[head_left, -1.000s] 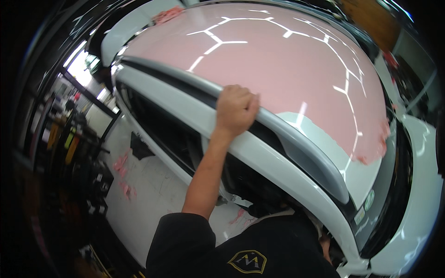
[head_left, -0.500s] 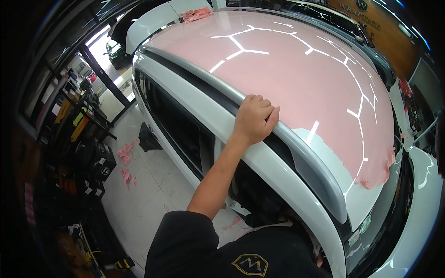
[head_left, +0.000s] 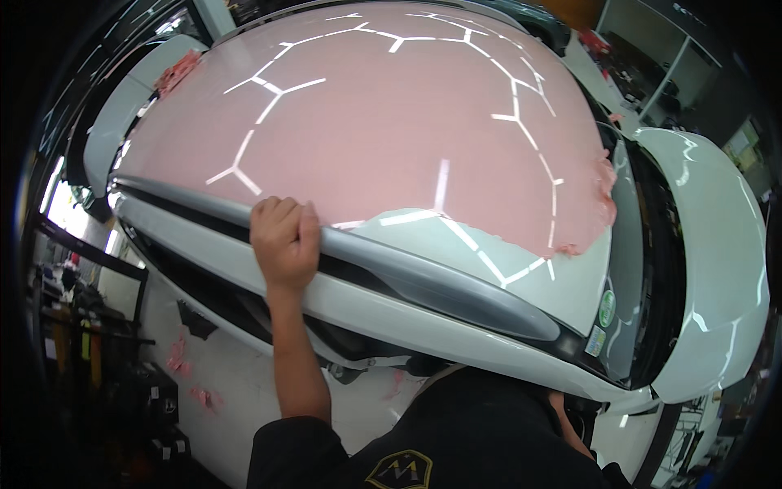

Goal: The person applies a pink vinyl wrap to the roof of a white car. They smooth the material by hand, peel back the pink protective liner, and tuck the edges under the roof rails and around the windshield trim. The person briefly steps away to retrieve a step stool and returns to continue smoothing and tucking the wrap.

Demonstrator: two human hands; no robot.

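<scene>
My left hand is closed around the silver roof rail of a white car, with the thumb on its right side. Beyond the rail, a pink film-like layer covers most of the roof. Its torn, crumpled edge bunches up at the front, and bare white roof shows between film and rail. Only a strip of my right forearm appears beside my black shirt; the right hand itself is hidden behind my body and the car's edge.
The windshield and white hood lie to the right. Pink scraps litter the floor at lower left, near dark boxes. More crumpled pink film sits at the roof's rear, beside a raised white panel.
My view has turned toward the car's front and the roof appears more side-on. My left hand stays closed on the rail. A strip of right forearm now shows more clearly.
</scene>
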